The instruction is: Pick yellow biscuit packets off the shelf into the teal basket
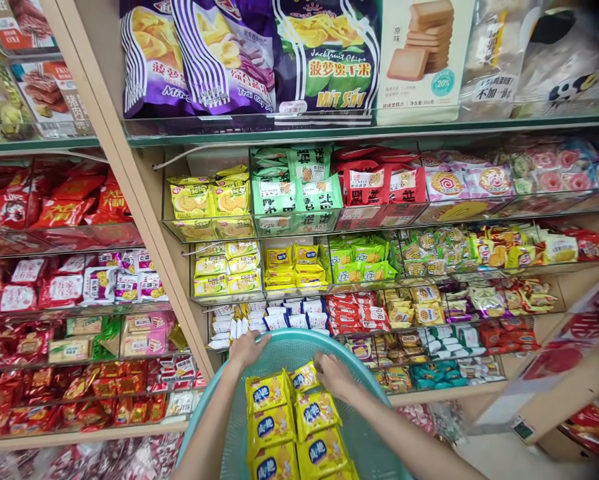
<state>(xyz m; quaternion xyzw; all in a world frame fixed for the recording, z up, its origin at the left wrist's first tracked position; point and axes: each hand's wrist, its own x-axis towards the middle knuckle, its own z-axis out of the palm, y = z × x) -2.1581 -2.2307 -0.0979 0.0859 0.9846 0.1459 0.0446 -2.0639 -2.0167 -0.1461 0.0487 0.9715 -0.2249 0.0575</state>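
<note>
A large teal plastic basket (214, 393) fills the bottom middle of the head view. Inside it lie two columns of yellow snack packets (272, 427). My left hand (247, 348) is at the basket's far left rim, its fingers apart and nothing visible in them. My right hand (332, 372) has its fingers closed on the top right corner of the farthest packet in the right column (304, 377). Just beyond the basket, white and blue wrapped packets (294, 315) lie in a shelf compartment.
Tiered shelves with clear dividers hold yellow (295, 267), green (363, 259) and red packets (357, 312) beyond the basket. Large snack bags (324, 60) stand on the top shelf. A wooden upright (144, 220) divides off the red-filled shelves at left.
</note>
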